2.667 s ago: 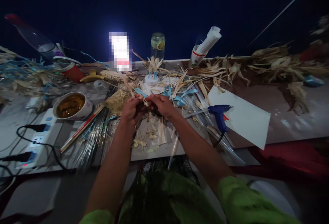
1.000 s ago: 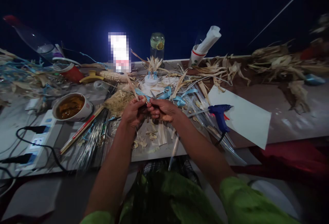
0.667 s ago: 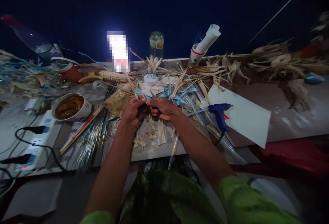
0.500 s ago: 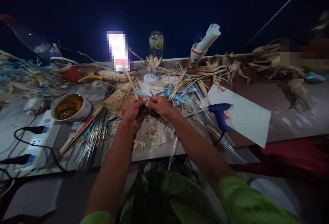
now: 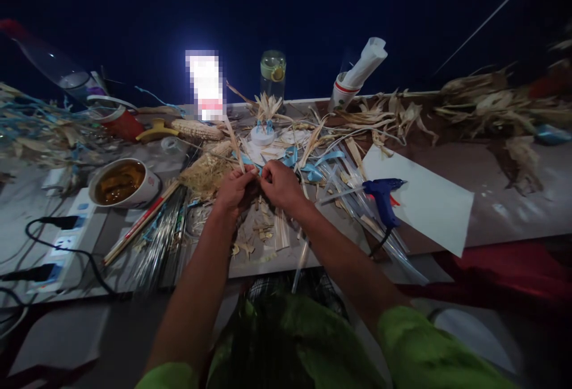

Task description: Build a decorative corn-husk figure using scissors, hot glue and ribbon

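Note:
My left hand [image 5: 235, 191] is closed in a pinch around the lower end of a pale corn husk strip [image 5: 233, 142], which stands up from the fingers. A light blue ribbon [image 5: 245, 159] runs by the husk and between my hands. Right beside it, my right hand [image 5: 282, 185] has its fingers curled and pinched at the ribbon; the fingertips are partly hidden. Behind the hands is a round white base [image 5: 262, 136] with small husk figures [image 5: 268, 109] tied in blue. More blue ribbon [image 5: 315, 170] lies looped to the right.
A blue glue gun [image 5: 383, 191] rests by a white sheet [image 5: 424, 204] on the right. Clear plastic sticks [image 5: 163, 246], a bowl of brown liquid [image 5: 152, 183] and a power strip [image 5: 74, 243] are on the left. Corn cobs [image 5: 199, 130], a bottle [image 5: 272, 76] and a paper cup [image 5: 343, 88] stand behind.
My right hand has turned and curled more, and its fingertips have drawn slightly away from the left ones. My left hand keeps hold of the husk strip in nearly the same place.

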The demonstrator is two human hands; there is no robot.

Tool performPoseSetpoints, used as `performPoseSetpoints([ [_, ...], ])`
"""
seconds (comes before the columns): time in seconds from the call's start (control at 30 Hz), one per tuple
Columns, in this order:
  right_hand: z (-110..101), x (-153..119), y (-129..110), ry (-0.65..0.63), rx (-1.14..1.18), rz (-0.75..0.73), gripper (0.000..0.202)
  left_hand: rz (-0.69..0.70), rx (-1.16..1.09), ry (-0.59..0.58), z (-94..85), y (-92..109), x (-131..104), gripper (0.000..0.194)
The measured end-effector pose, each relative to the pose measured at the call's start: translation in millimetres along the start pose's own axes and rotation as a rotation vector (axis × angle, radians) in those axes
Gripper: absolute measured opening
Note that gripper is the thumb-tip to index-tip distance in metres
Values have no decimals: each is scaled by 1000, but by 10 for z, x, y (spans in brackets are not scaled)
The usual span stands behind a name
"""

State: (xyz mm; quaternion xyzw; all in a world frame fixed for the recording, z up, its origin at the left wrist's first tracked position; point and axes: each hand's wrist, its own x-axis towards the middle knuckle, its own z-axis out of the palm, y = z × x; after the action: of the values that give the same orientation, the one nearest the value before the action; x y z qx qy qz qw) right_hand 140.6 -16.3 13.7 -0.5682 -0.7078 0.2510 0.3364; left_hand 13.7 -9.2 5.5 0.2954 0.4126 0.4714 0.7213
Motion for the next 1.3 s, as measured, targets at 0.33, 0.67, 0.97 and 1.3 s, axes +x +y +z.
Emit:
performPoseSetpoints([
  [0.33, -158, 82, 98, -259, 798, 301, 34, 49, -73, -70, -51, 26, -16, 20],
  [0.67, -68, 64, 51, -376, 907, 355, 27, 21, -33, -1, 55, 73, -73, 27],
  [0.97, -54, 34, 1, -82, 53, 121, 10, 16, 9, 97, 66, -15, -14, 24],
  [1.3, -58, 11, 18, -89, -129, 2, 9, 24, 42, 116, 60, -54, 22, 21],
])
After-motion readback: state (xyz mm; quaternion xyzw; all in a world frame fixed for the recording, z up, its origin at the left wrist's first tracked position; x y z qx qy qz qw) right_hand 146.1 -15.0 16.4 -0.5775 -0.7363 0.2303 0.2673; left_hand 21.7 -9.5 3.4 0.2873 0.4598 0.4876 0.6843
